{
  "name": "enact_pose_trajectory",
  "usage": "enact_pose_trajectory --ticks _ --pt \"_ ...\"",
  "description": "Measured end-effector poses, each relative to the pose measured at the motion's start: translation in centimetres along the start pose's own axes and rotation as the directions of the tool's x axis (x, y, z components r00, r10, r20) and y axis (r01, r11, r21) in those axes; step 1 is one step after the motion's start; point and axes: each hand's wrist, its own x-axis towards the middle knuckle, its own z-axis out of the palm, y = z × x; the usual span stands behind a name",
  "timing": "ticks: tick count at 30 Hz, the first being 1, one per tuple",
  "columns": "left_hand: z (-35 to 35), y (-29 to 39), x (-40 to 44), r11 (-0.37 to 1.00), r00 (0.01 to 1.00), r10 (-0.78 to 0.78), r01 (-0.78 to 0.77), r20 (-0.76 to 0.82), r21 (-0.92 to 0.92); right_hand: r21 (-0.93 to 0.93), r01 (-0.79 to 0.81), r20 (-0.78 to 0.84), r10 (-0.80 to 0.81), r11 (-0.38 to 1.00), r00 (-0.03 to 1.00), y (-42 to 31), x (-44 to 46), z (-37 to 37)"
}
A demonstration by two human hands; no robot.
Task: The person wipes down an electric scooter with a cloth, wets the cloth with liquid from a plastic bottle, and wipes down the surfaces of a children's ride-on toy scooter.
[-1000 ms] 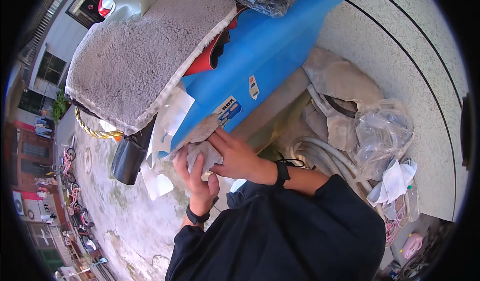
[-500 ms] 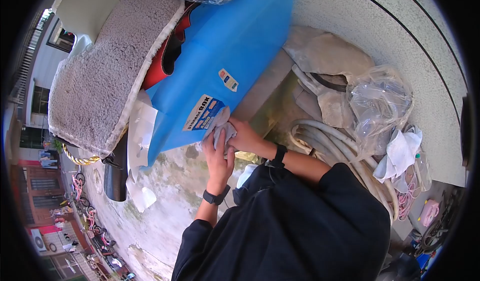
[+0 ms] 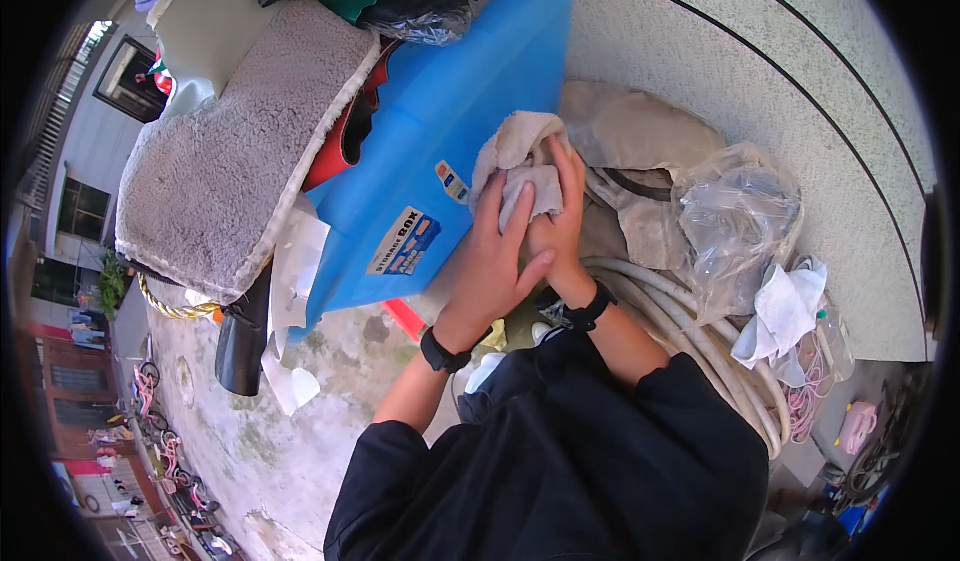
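Note:
A crumpled grey cloth [image 3: 518,151] is bunched between both hands, against or just in front of the right part of the blue storage box [image 3: 440,131]. My left hand [image 3: 498,251] presses on the cloth from the left, its fingertips on the fabric and its thumb sticking out. On the other side, my right hand [image 3: 562,211] has its fingers over the cloth's right edge. The box's printed label [image 3: 405,243] is uncovered, left of the hands. A fluffy grey mat [image 3: 245,141] hangs over the box's left side.
Coiled pale hoses [image 3: 690,336] lie right of my body, below a clear plastic bag [image 3: 740,221] and a white cloth [image 3: 785,306]. A black tube [image 3: 243,346] hangs below the mat. A speckled wall [image 3: 700,61] stands at the right.
Both hands and the cloth have moved right and up along the box, away from the label. The cloth is more spread at its top. The view has shifted.

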Motion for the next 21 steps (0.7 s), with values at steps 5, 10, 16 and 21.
enact_pose_trajectory --ticks 5,10,16,21 --pt "-3.5 3.7 1.1 0.992 0.985 0.091 -0.077 -0.147 0.1 0.062 0.327 -0.003 -0.327 0.943 0.945 -6.3 2.8 0.6" --pt "-5.9 5.7 -3.1 0.977 0.934 -0.014 0.088 -0.358 0.192 0.199 0.605 0.266 -0.637 0.771 0.724 -11.4 4.3 3.4" --pt "-7.2 5.8 -4.0 0.966 0.868 -0.173 0.242 -0.465 0.094 0.248 0.582 0.399 -0.629 0.774 0.667 -12.8 5.1 5.8" --pt "-7.8 5.7 -0.7 0.919 0.902 -0.062 0.218 -0.427 0.329 0.216 0.59 0.337 -0.627 0.778 0.703 -11.7 6.4 6.0"
